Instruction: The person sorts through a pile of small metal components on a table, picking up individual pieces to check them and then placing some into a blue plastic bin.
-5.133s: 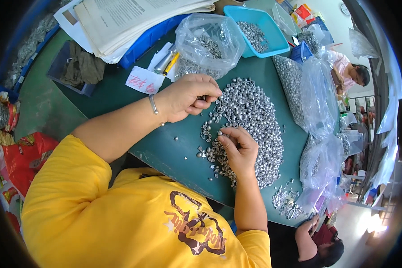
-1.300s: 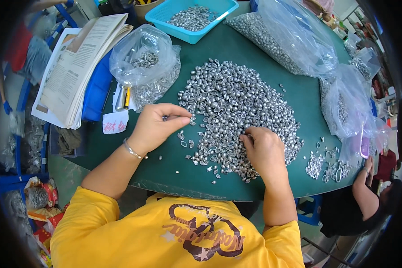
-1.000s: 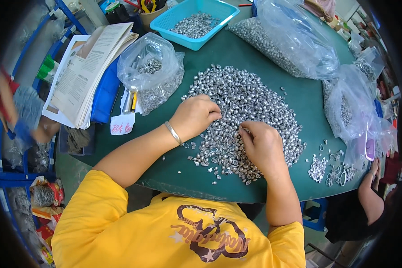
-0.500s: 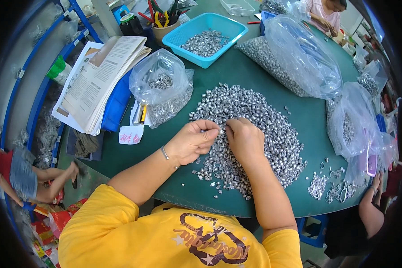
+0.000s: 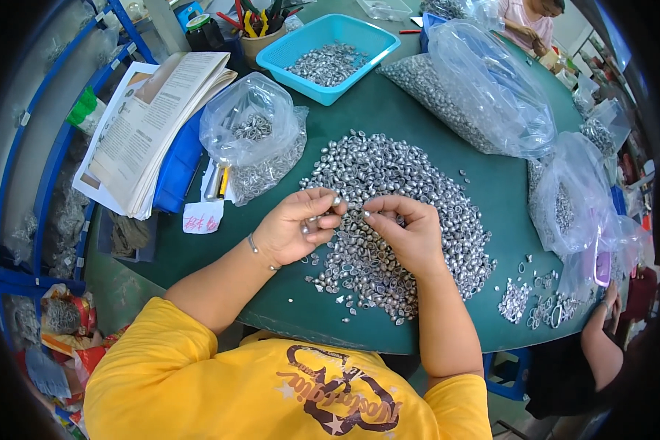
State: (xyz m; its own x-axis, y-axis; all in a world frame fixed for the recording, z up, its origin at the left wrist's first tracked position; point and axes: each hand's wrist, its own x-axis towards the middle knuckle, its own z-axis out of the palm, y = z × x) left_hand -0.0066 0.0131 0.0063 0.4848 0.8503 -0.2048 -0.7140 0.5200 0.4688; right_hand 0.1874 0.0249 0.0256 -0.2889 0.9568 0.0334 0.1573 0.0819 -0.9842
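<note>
A wide heap of small silvery metal pieces (image 5: 447, 227), rounded and hollow-looking, covers the middle of the green table. Above the heap's left edge, my left hand (image 5: 301, 220) pinches a small silver metal piece (image 5: 336, 202) between thumb and forefinger, with more such pieces tucked in its curled fingers. Just right of it, over the heap, my right hand (image 5: 411, 229) has thumb and forefinger pressed together on a tiny bright piece (image 5: 366, 214), too small to make out fully. A short gap separates the two hands' fingertips.
Beyond the heap stands a blue plastic basket (image 5: 271, 57) of similar pieces. Filled plastic bags (image 5: 484, 88) lie at right, another bag (image 5: 260, 132) at left beside newspapers (image 5: 154, 125). Small parts (image 5: 515, 301) and scissors (image 5: 559, 314) lie front right. Another person (image 5: 529, 26) sits far right.
My right hand has lifted from the heap and turned, its fingertips now showing a tiny piece. My left hand has opened slightly, showing the pieces in it. The person at far left has moved.
</note>
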